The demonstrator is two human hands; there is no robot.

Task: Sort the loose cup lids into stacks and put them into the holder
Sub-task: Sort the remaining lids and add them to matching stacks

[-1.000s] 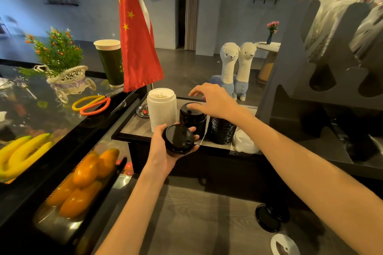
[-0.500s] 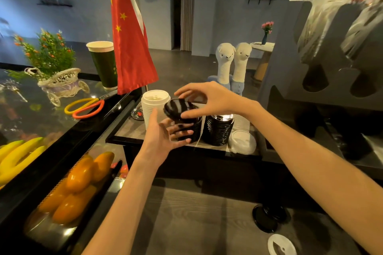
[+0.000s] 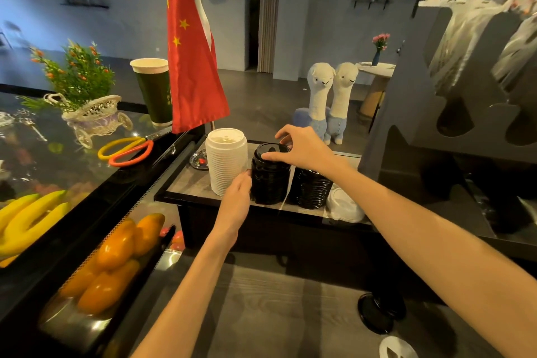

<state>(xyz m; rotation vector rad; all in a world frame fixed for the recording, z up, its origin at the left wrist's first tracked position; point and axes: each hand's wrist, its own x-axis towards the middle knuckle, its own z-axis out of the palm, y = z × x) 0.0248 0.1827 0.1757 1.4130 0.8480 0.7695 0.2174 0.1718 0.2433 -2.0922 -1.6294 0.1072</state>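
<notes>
On the wooden tray (image 3: pixel 186 186) stand a white lid stack (image 3: pixel 226 160), a tall black lid stack (image 3: pixel 270 180) and a shorter black lid stack (image 3: pixel 312 189). A flat white lid (image 3: pixel 344 208) lies at the tray's right end. My right hand (image 3: pixel 302 146) grips the top lid of the tall black stack with curled fingers. My left hand (image 3: pixel 236 193) touches that stack's left side, fingers between it and the white stack. Loose black lids (image 3: pixel 377 312) and a white lid (image 3: pixel 396 347) lie on the lower counter.
A dark holder (image 3: pixel 436 125) with cut-out slots rises at the right. A red flag (image 3: pixel 191 66), a green paper cup (image 3: pixel 152 90), scissors (image 3: pixel 128 148), a plant basket (image 3: pixel 90 116), bananas (image 3: pixel 29 218) and orange fruit (image 3: pixel 116 256) fill the left counter.
The black lid passed from my left hand to my right, which set it on top of the tall black stack. My left hand moved up to the stack's side.
</notes>
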